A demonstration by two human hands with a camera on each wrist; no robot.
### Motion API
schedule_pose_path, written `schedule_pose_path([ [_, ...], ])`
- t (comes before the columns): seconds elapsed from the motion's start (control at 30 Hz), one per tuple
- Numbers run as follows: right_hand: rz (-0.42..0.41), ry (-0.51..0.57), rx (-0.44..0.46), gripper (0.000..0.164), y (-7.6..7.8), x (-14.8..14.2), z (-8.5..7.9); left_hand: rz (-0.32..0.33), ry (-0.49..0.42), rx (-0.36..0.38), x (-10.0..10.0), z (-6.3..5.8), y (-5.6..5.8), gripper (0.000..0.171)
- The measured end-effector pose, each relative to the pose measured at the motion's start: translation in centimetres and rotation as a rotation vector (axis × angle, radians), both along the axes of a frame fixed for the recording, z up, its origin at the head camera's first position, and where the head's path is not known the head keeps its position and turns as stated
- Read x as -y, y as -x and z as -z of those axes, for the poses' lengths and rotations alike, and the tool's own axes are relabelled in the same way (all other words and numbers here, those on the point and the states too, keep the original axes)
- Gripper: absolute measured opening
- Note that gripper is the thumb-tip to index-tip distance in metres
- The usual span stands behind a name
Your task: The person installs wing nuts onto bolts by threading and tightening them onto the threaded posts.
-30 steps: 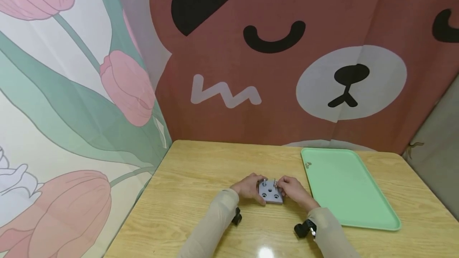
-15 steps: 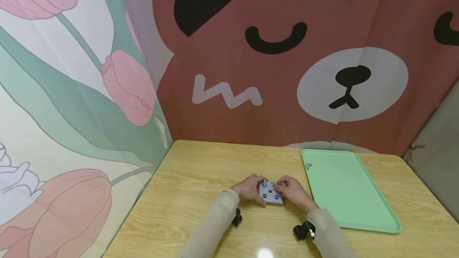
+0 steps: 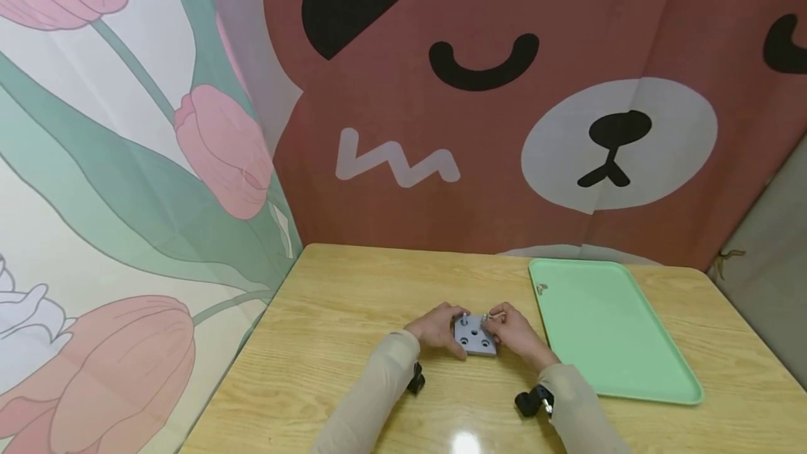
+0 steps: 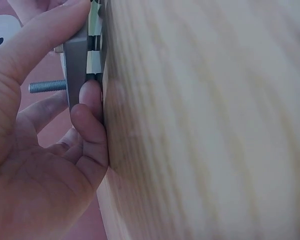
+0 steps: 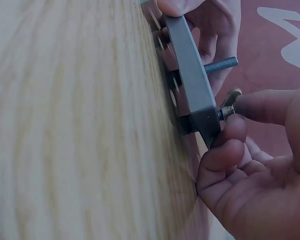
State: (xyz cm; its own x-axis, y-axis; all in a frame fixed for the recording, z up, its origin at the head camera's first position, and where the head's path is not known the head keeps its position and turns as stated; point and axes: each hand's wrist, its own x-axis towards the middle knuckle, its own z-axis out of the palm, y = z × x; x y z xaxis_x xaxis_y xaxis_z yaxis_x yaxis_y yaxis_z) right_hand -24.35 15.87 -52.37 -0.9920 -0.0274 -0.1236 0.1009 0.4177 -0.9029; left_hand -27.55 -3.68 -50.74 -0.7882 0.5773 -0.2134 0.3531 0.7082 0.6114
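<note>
A grey metal plate [image 3: 474, 346] with several holes is gripped along its left side by my left hand [image 3: 438, 328], thumb on the near edge and fingers behind. One bare threaded bolt [image 5: 221, 65] sticks up from the plate, near the left hand's fingers. At the far right corner, my right hand [image 3: 514, 335] pinches a small metal wing nut [image 5: 231, 104] on a second bolt, thumb and index finger at its wings. In the right wrist view the nut sits close against the plate's face. The right hand's other fingers curl beside the plate's corner.
The plate is just over the wooden table [image 3: 353, 300], with dark bolt heads [image 5: 186, 125] on its underside. A pale green tray [image 3: 611, 328] lies to the right of the right hand. A printed curtain [image 3: 403, 216] hangs behind the table.
My right fingers have shifted about the wing nut, first dipping over it, then rising with the index finger extended. The left hand and the plate stay in place.
</note>
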Motion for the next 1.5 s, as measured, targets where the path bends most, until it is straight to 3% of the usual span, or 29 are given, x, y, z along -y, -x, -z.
schedule_pose_path([
  [0.1, -0.017, -0.001, -0.007, 0.028, 0.03, -0.1, 0.05, 0.003, 0.004, -0.002, -0.03, -0.02, 0.03, 0.082],
  [0.33, -0.002, -0.025, -0.011, 0.007, -0.15, 0.07, -0.4, 0.002, 0.006, -0.004, -0.02, -0.09, 0.11, 0.082],
  [0.53, 0.003, 0.022, 0.023, 0.013, -0.28, 0.09, -0.73, 0.006, -0.003, 0.0, 0.06, -0.04, 0.11, 0.082],
  [0.7, -0.023, 0.001, 0.007, 0.01, -0.15, -0.07, -0.43, -0.002, -0.004, 0.004, 0.04, -0.11, 0.07, 0.082],
  [0.87, -0.019, -0.01, -0.021, 0.026, 0.02, -0.08, -0.19, -0.005, 0.0, 0.006, -0.02, -0.23, 0.08, 0.082],
  [1.13, -0.005, 0.003, 0.014, 0.008, -0.2, 0.14, -0.38, -0.015, -0.013, 0.029, 0.03, 0.01, 0.15, 0.082],
  [1.4, 0.006, 0.016, 0.035, 0.009, -0.18, 0.12, -0.43, -0.009, -0.017, 0.021, 0.04, -0.04, 0.06, 0.082],
  [1.5, -0.013, -0.004, 0.007, 0.021, -0.11, 0.01, -0.37, -0.005, -0.014, 0.02, 0.04, -0.09, 0.07, 0.082],
])
